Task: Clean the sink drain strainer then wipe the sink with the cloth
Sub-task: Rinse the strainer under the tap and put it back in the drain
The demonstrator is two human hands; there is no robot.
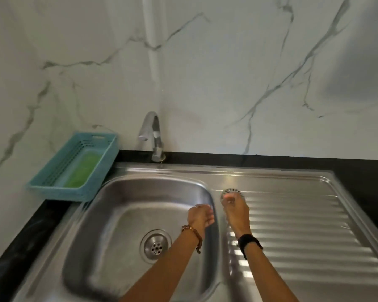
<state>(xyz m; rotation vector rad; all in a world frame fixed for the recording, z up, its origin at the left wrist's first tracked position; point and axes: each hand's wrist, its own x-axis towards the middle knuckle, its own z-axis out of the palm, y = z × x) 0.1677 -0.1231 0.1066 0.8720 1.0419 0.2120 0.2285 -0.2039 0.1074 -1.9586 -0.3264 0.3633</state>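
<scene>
The round metal drain strainer (231, 191) lies on the steel drainboard just right of the sink basin (109, 205). My right hand (236, 211) is over the strainer's near edge, fingertips touching it. My left hand (200, 216) hovers above the basin's right rim, fingers loosely curled, holding nothing. The drain opening (155, 245) in the basin floor is uncovered. A green cloth (83, 171) lies inside the blue basket at the back left.
A blue plastic basket (59, 171) sits on the black counter left of the basin. A chrome tap (153, 136) stands behind the basin. The ribbed drainboard (303, 225) spreads to the right. A marble wall rises behind.
</scene>
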